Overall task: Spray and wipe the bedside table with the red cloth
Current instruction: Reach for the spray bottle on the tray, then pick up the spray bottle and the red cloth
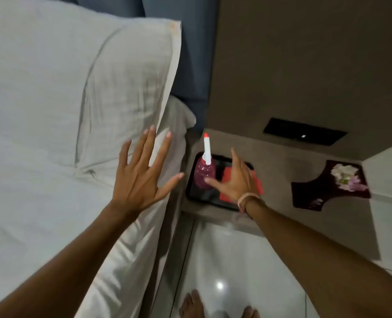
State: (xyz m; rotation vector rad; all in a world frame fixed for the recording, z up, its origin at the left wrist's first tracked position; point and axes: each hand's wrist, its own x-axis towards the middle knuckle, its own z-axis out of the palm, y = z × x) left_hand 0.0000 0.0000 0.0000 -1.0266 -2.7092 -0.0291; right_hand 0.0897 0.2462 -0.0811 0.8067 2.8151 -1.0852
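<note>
So, counted up: one spray bottle (pixel 205 172), one red cloth (pixel 240 185), one black tray (pixel 191 191), and two hands are seen. One dark doily with a small flower arrangement (pixel 330 187) is also parked on the bedside tabletop (pixel 279 161), well apart from the tray to the right, and one black wall panel (pixel 304 131) is set above it.

The spray bottle is stood upright in the left part of the tray, its long axis vertical, with the white neck and red-tipped nozzle pointed up and slightly away toward the wall. The red cloth is laid flat in the right part of the tray, just beside the bottle, its right edge hanging past the tray rim.

The right hand (pixel 235 180) is held over the cloth with fingers (pixel 235 157) spread open, nothing gripped; the thumb is stretched left and appears to touch the bottle's pink body. Whether the palm is pressed on the cloth can't be told.

The left hand (pixel 142 177) is splayed wide above the white bed sheet (pixel 41 203), next to the pillow (pixel 80 88), nothing held.
</note>
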